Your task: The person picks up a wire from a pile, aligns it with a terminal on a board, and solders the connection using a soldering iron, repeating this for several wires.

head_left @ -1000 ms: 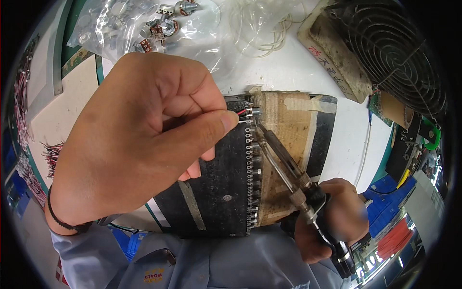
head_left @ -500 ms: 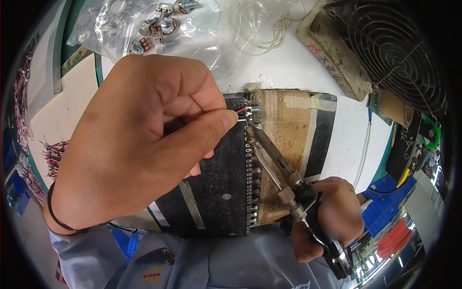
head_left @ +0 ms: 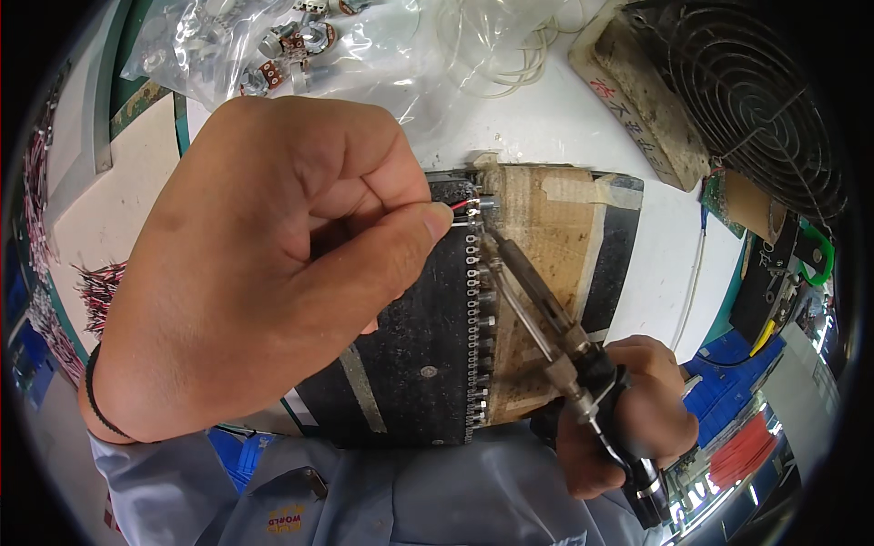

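My left hand [head_left: 264, 273] pinches a thin red and white wire [head_left: 462, 205] between thumb and forefinger. The wire's end lies at the topmost of a row of small metal terminals [head_left: 472, 318], set along the edge of a black fixture [head_left: 410, 364]. In my right hand [head_left: 660, 400] is a soldering iron [head_left: 537, 282] with a slim metal feed tube alongside it. Its tip points up and left, just below and to the right of the wire end; whether it touches a terminal I cannot tell.
A tape-covered brown cardboard piece [head_left: 537, 218] lies right of the terminals. At the back is a clear plastic bag [head_left: 382, 55] with several potentiometers [head_left: 314, 38]. A grimy block [head_left: 637, 100] and a round fan guard [head_left: 756, 114] stand back right. Wire bundles [head_left: 98, 296] lie left.
The soldering iron and my right hand have shifted slightly right and down, drawing the tip back from the wire end. My left hand stays nearly still, holding the wire.
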Motion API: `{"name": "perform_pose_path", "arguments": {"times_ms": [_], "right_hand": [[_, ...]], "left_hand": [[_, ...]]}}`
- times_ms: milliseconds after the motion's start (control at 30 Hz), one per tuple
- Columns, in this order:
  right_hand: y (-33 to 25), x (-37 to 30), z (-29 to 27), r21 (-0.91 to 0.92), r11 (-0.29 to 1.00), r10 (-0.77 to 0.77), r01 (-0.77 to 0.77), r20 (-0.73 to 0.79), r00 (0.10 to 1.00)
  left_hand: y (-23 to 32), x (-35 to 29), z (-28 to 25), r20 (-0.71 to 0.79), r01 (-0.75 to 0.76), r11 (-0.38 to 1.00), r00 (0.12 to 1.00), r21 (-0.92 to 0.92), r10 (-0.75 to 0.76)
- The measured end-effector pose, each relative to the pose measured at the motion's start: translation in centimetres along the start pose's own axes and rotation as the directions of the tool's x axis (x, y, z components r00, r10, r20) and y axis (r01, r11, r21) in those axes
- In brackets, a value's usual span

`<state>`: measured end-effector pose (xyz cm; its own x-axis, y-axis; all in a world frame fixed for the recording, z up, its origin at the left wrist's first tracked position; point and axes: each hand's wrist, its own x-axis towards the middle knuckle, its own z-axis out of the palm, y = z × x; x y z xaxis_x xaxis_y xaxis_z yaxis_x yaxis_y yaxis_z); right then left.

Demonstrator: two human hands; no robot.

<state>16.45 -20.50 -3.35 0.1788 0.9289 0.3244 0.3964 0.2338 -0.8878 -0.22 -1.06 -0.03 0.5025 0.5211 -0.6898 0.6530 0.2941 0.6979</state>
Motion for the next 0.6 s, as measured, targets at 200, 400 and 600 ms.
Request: {"name": "perform_pose_path", "arguments": {"times_ms": [200, 400, 600], "right_hand": [[0.4, -0.5, 0.5, 0.025, 0.999, -0.043, 0.045, -0.075, 0.996], [0.6, -0.1, 0.1, 0.001, 0.998, -0.061, 0.061, -0.003, 0.998], [0.4, 0.2, 0.0, -0.022, 0.999, -0.033, 0.034, 0.035, 0.999]], "left_hand": [[0.6, -0.1, 0.5, -0.031, 0.03, 1.0, 0.999, -0.004, -0.031], [0.7, -0.2, 0.9, -0.081, -0.002, 0.998, 0.997, 0.067, 0.007], [0.4, -0.3, 0.6, -0.055, 0.027, 0.999, 0.998, -0.026, -0.028]]}}
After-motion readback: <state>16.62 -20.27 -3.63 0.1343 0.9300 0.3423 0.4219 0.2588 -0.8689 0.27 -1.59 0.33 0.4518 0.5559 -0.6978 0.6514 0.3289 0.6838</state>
